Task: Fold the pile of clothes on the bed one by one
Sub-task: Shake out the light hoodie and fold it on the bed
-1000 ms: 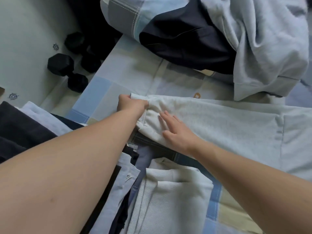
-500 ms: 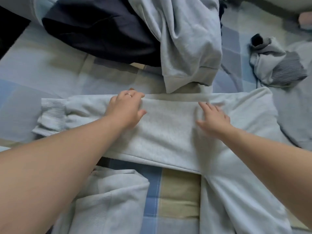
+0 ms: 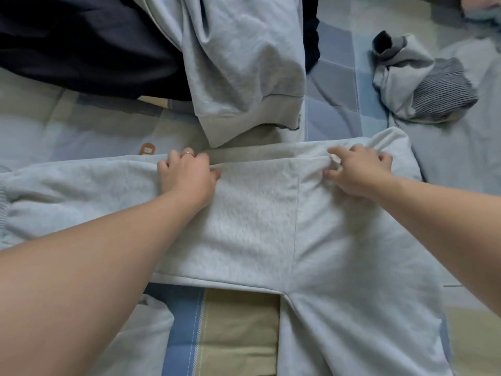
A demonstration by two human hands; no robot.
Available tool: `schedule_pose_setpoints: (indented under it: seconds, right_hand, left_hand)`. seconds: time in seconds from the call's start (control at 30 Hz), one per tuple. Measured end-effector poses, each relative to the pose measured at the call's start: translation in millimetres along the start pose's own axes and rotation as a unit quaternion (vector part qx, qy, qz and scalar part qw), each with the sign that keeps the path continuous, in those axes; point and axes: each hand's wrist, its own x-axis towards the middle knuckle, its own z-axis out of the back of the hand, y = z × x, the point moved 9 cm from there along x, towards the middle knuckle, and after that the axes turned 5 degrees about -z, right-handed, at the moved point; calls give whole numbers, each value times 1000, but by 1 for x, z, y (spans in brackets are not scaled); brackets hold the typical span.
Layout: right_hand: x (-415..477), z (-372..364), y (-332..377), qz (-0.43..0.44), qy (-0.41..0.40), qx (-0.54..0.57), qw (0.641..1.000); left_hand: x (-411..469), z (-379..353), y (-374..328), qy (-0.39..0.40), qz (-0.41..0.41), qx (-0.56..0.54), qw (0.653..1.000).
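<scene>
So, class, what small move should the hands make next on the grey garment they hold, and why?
Probably fold the far edge toward the person: the left hand and right hand both grip the grey garment there, and it lies spread flat.

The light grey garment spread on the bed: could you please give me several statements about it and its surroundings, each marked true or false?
1. Both hands are on the light grey garment. True: the left hand and the right hand each grip its far edge.
2. A ring shows on the right hand. False: it is on the left hand.
3. A bundle with a striped part lies on the bed beyond the right hand. True.
4. The dark navy garment lies on top of the light grey garment. False: it lies apart from it, at the far left beyond the left hand.
5. The bedcover is plain white. False: it is checked in blue and tan.
</scene>
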Motion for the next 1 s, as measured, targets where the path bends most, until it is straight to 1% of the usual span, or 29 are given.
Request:
schedule_pose_setpoints:
  seconds: [0.1, 0.2, 0.27, 0.37, 0.43, 0.53, 0.7, 0.83, 0.87, 0.93, 1.0]
  right_hand:
    - [7, -7, 8, 45, 27, 50, 997]
    - [15, -10, 11, 72, 19, 97, 992]
    - [19, -5, 9, 70, -12, 144, 987]
    - [24, 22, 9, 41, -102, 216, 970]
    - [30, 31, 14, 15, -121, 240, 963]
    - [32, 20, 22, -10, -110, 239, 965]
    - [35, 2, 31, -6, -111, 243, 964]
    - [32, -17, 34, 5, -104, 272, 957]
    - [29, -20, 34, 16, -95, 279, 956]
    - [26, -21, 35, 53, -45, 308, 949]
    - [21, -16, 27, 77, 17, 353, 932]
  left_hand:
    - [-2, 3, 11, -12, 5, 21, 1000]
    - [-4, 6, 30, -21, -2, 61, 998]
    - [-6, 7, 45, -28, -3, 65, 997]
    - [-3, 19, 56, -80, 1, 35, 996]
    - [1, 23, 61, -101, 26, 4, 995]
    - [5, 15, 68, -101, 58, -28, 993]
    - [9, 2, 77, -112, 62, -30, 991]
    - [8, -5, 76, -140, 61, -34, 988]
    - [9, -6, 76, -137, 62, -37, 988]
    - [10, -2, 77, -119, 71, -45, 989]
    - [0, 7, 75, -136, 72, -66, 986]
